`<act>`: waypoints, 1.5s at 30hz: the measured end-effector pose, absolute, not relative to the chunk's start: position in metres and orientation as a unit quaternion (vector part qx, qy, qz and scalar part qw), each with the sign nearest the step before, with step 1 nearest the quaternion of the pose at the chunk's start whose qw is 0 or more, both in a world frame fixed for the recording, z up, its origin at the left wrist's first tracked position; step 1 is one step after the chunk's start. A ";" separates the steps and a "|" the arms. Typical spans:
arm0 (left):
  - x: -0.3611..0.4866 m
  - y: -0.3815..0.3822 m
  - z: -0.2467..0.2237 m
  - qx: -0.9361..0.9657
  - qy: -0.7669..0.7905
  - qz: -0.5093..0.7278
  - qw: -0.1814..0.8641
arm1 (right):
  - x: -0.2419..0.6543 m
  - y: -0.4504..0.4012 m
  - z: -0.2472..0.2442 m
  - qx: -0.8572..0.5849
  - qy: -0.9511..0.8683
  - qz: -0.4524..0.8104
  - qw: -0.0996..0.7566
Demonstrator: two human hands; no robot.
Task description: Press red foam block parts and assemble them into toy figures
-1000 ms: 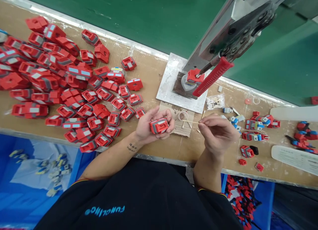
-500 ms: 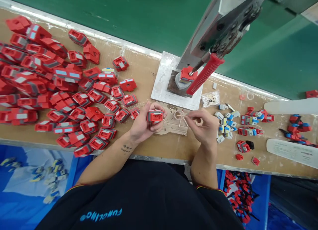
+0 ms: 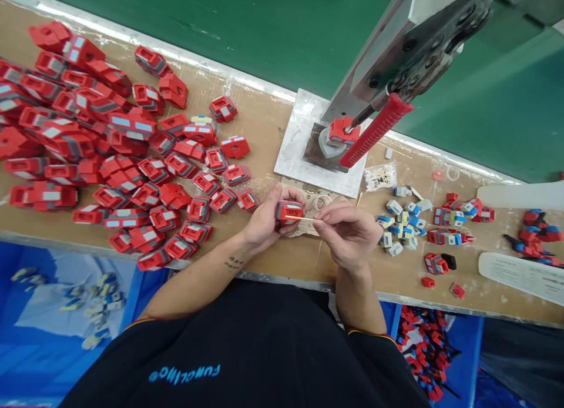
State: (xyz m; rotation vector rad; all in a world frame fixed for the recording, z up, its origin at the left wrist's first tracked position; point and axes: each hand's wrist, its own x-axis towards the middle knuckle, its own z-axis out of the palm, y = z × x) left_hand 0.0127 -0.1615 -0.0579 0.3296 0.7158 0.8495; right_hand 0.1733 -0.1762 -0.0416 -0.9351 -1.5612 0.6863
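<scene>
My left hand [image 3: 265,221] is closed round a red toy vehicle part [image 3: 288,210] with a grey band, its recessed face turned to the right. Between the pinched fingers of my right hand [image 3: 350,228] is a thin, pale cotton swab [image 3: 304,218]. Its far end lies against or just over the recess of the red part; contact is hard to judge. Just behind my right fingertips, a small clear ring-shaped dish [image 3: 320,203] rests on a torn piece of cardboard [image 3: 304,227], partly hidden by my hands.
A lever press with a red handle [image 3: 376,130] stands on a metal plate [image 3: 293,143], a red part in its fixture. Red parts [image 3: 132,179] crowd the left. To the right lie a bag of swabs [image 3: 380,176], blue-and-white pieces [image 3: 403,223] and a white strip [image 3: 520,273].
My right hand has brought the swab from the ring-shaped dish leftward to the red part. My left hand still holds that part. The whole view has shifted slightly.
</scene>
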 end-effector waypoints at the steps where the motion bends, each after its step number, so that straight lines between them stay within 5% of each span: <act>1: 0.013 -0.162 -0.058 0.155 0.339 0.401 0.837 | 0.174 -0.176 -0.041 -0.396 -0.664 0.295 0.562; 18: 0.006 -0.157 -0.058 0.146 0.319 0.411 0.841 | 0.219 -0.176 -0.034 -0.422 -0.659 0.227 0.580; 25: -0.002 -0.155 -0.058 0.124 0.344 0.431 0.825 | 0.225 -0.174 -0.048 -0.483 -0.790 0.214 0.311; 31: -0.002 -0.155 -0.064 0.164 0.349 0.486 0.785 | 0.298 -0.188 -0.039 -0.640 -0.652 0.046 0.403; 34: -0.001 -0.157 -0.063 0.182 0.345 0.488 0.781 | 0.349 -0.188 -0.044 -0.727 -0.631 -0.009 0.270; 38: -0.002 -0.158 -0.059 0.181 0.343 0.460 0.799 | 0.373 -0.176 -0.061 -0.726 -0.671 0.069 0.132; 45: -0.001 -0.159 -0.056 0.182 0.294 0.452 0.823 | 0.298 -0.202 -0.045 -0.620 -0.632 0.143 0.443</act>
